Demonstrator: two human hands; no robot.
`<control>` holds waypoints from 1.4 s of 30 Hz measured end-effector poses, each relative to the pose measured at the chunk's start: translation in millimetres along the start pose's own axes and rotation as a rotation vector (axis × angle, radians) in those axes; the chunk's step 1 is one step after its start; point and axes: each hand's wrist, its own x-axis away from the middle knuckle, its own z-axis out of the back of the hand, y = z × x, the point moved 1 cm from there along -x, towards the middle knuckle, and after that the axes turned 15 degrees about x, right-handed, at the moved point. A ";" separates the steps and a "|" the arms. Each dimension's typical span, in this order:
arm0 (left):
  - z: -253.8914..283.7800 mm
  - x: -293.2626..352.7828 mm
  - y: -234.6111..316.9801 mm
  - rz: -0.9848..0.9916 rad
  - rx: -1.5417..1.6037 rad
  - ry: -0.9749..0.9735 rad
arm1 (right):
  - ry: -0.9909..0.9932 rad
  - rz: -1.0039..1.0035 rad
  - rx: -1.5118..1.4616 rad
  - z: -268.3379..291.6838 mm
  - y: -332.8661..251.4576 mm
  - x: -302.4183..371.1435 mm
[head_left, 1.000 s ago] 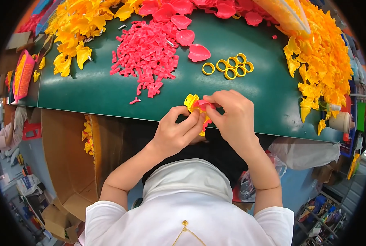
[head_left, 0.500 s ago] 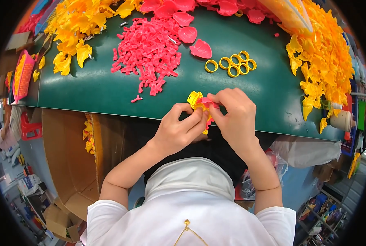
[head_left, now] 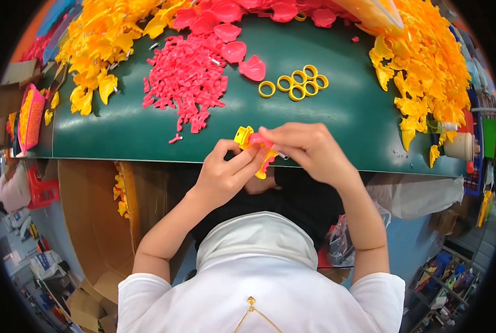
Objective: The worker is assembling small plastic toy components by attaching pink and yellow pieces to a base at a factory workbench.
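Near the table's front edge, my left hand (head_left: 221, 173) is closed around a yellow and pinkish-red plastic toy assembly (head_left: 244, 136). Part of the assembly is hidden behind my fingers; its yellow end and a red, toothed-looking edge stick out. My right hand (head_left: 317, 154) pinches the red part of the same assembly from the right side. Beneath those right fingers a small silvery piece (head_left: 282, 156) shows, too small to make out fully. Beyond my hands lie several yellow rings (head_left: 296, 92) and a heap of small red plastic pieces (head_left: 184, 77).
Yellow plastic parts lie in heaps on the left (head_left: 101, 44) and right (head_left: 431, 83) of the green table (head_left: 325, 130). Red shell-shaped pieces (head_left: 252, 68) spread toward the back. A pink basket (head_left: 31, 119) sits at the left edge, and an open cardboard box (head_left: 92, 216) stands below it.
The view has shifted, so the tabletop items appear further left. My right hand has turned flatter over the assembly, and a silvery piece now shows beneath its fingers. The left hand keeps its hold.
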 end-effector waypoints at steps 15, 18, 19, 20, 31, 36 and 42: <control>8.4 -25.1 34.0 1.044 1.572 -0.099 | 0.049 0.151 -0.157 28.5 -3.0 44.9; -13.2 -21.2 33.8 1.103 2.187 -0.323 | 0.032 0.184 -0.121 37.4 -6.1 41.9; -16.3 -26.2 34.4 1.088 2.186 -0.281 | 0.141 0.041 -0.044 51.9 5.9 43.4; -17.6 -29.8 33.8 1.075 2.183 -0.230 | 0.245 -0.099 0.028 72.0 23.5 44.4; -30.6 -39.0 23.4 1.035 2.429 0.211 | 0.486 -0.433 0.862 130.5 120.8 21.7; -32.5 -42.2 13.3 1.045 2.579 0.268 | 0.570 -0.139 0.581 79.7 80.1 39.5; -27.2 -41.7 13.0 0.970 2.437 0.263 | 0.311 -0.231 0.719 64.3 55.6 73.1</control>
